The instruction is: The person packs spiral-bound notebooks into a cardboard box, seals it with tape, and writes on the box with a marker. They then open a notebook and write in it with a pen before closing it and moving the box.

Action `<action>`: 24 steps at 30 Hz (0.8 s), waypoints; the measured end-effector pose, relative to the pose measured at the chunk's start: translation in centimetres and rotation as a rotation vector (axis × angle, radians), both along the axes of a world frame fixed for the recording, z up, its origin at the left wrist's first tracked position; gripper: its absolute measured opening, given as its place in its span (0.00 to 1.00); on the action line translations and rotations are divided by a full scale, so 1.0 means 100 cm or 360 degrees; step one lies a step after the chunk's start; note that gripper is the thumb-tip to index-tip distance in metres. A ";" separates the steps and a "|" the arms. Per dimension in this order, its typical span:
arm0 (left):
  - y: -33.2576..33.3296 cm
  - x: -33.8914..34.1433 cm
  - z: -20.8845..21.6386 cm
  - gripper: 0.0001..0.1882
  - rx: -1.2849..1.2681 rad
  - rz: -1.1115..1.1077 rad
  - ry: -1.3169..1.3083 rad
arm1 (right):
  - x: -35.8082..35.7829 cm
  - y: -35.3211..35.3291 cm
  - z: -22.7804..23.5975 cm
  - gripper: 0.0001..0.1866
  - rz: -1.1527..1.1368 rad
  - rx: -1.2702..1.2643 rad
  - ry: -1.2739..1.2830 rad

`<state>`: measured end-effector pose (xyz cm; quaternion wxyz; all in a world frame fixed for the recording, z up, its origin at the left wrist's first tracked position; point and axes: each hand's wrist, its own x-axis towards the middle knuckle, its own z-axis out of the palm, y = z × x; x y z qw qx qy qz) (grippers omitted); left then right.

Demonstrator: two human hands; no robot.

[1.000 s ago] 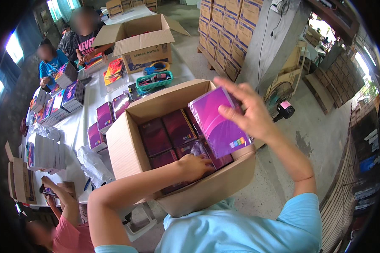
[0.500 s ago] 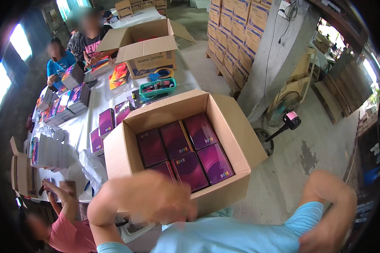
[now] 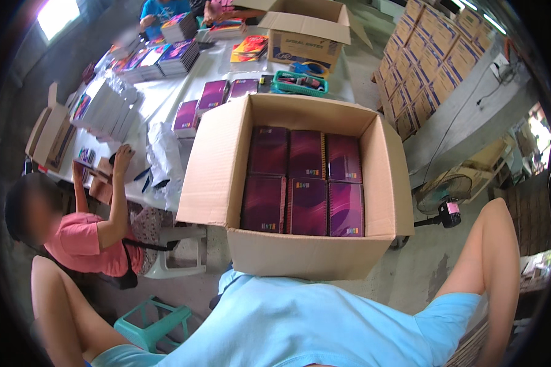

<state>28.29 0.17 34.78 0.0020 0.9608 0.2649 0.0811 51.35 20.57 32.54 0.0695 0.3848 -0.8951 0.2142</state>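
Note:
Neither of my hands shows. My left arm [image 3: 58,312] and right arm [image 3: 496,269] are bent outward at the elbows, and both forearms run down out of the picture. In front of my body stands an open cardboard box [image 3: 306,255], its flaps folded out. Inside, purple spiral notebooks [image 3: 264,205] lie flat in two rows, covers up. More purple notebooks [image 3: 213,96] are stacked on the table just beyond the box's left flap.
A white-covered table [image 3: 165,92] holds notebook stacks, a green basket [image 3: 300,82] and another open carton [image 3: 303,50]. A person in pink [image 3: 82,238] sits at left, near a green stool [image 3: 156,324]. At right are a pillar [image 3: 471,116], a fan [image 3: 447,189] and stacked cartons [image 3: 431,61].
My left hand, blurred before the box half a second ago, has gone out of view to the left. My right hand has dropped out of view too. The view has shifted; the notebooks look unchanged.

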 end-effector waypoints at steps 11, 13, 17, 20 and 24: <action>-0.084 -0.081 -0.028 0.18 0.0201 0.0162 -0.0329 | -0.096 -0.048 0.009 0.18 0.0203 -0.0033 0.0009; -0.102 -0.112 -0.030 0.19 0.0209 0.0200 -0.0482 | -0.135 -0.038 0.012 0.18 0.0216 -0.0186 0.0032; -0.113 -0.215 -0.042 0.20 0.0186 -0.0021 -0.0975 | -0.232 0.004 0.003 0.19 -0.0134 -0.0716 0.0062; -0.137 -0.277 -0.062 0.22 0.0171 -0.0097 -0.1523 | -0.347 0.046 -0.047 0.19 -0.0598 -0.1218 -0.0118; -0.073 -0.368 -0.133 0.24 -0.0036 -0.0234 -0.2596 | -0.430 0.116 -0.146 0.17 -0.1774 -0.1038 -0.0550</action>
